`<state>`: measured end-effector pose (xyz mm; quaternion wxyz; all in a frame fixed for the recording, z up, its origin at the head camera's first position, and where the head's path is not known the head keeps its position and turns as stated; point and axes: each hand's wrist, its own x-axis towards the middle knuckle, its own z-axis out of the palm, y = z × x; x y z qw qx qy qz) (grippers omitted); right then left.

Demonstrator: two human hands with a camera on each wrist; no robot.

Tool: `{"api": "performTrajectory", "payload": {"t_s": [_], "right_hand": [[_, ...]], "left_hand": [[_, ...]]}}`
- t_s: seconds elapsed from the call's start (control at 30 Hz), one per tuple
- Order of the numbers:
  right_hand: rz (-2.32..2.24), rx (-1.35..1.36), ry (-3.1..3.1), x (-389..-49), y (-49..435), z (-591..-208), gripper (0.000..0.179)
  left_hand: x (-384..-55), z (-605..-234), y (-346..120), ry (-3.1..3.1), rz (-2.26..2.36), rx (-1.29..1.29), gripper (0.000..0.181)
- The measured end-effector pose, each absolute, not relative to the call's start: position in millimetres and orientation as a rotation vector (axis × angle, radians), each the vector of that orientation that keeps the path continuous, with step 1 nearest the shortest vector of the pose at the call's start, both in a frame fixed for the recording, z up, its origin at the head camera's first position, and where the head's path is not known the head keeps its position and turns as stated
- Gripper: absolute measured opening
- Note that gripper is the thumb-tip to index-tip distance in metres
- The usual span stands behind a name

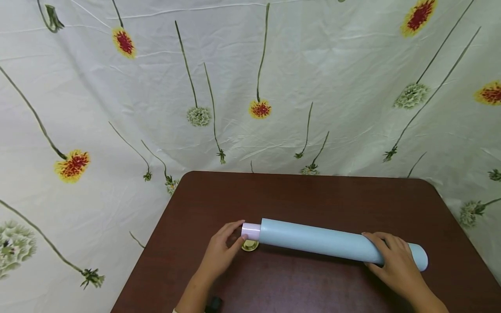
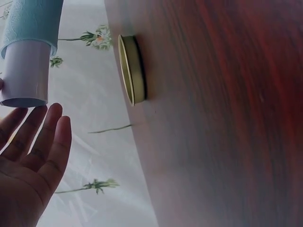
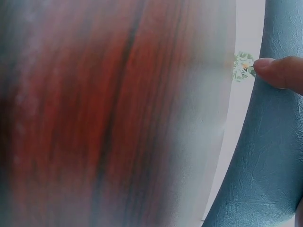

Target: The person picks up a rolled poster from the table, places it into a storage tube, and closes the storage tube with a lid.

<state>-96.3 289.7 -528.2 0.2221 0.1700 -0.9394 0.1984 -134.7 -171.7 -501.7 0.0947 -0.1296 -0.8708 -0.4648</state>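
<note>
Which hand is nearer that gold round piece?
Left. The left hand is beside the gold round piece, at the lilac tube; the right hand is well right of it, gripping the blue tube.

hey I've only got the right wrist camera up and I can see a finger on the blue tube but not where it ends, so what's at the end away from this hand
Observer: In the head view, a pale lilac cylinder sticks partway out of the blue tube at that end.
Operator: Okay, and is anyone at that end?
Observer: Yes, the left hand, with its thumb and fingertips at the cylinder's outer end.
Operator: Is anything lying close by that I should know about?
Observer: The left wrist view shows a shallow, round gold piece on the table, apart from the cylinder.
</note>
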Motion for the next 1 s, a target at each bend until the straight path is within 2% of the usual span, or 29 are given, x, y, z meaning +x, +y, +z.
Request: {"api": "performTrajectory", "payload": {"t_s": [1.0], "right_hand": [[0.533,0.477,-2.600,-96.5,284.2,-527.0,0.094]], "left_hand": [[-130.6,-510.1,-158.6,-2.665,-1.446,-0.456,0.046]]}}
